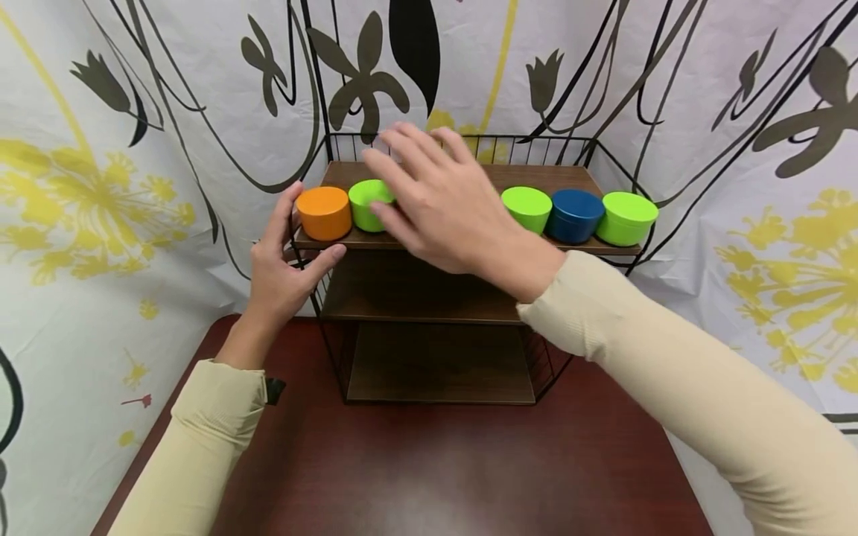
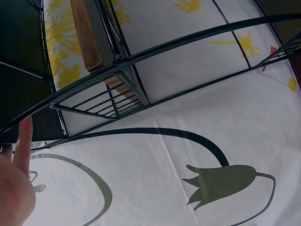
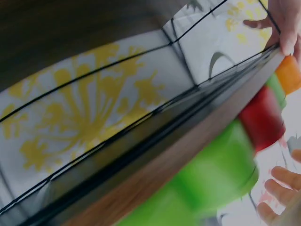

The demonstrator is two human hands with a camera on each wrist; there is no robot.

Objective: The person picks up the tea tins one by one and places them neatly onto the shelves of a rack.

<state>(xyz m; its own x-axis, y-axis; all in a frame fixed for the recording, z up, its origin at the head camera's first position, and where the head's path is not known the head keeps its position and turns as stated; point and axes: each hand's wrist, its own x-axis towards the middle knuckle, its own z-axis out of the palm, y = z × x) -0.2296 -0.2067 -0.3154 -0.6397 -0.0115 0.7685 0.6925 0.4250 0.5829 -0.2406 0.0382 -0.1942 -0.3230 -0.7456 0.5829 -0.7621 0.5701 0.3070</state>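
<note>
A row of round lidded tins stands along the front of a wire-framed shelf's top board. My left hand (image 1: 281, 260) grips the shelf's left front corner, thumb on the board's front edge and fingers along the side frame, close beside the orange tin (image 1: 325, 214). My right hand (image 1: 442, 201), blurred, hovers over the row with fingers extended, holding nothing. It partly covers a green tin (image 1: 369, 205). A red tin (image 3: 264, 120) and a green tin (image 3: 223, 169) show in the right wrist view; the red one is hidden behind the hand in the head view.
Further right on the top board are a green tin (image 1: 526, 210), a blue tin (image 1: 575, 217) and another green tin (image 1: 628, 219). The shelf has two lower boards (image 1: 439, 365) and stands on a dark red table (image 1: 442, 469). Patterned cloth (image 1: 201, 45) hangs behind and beside it.
</note>
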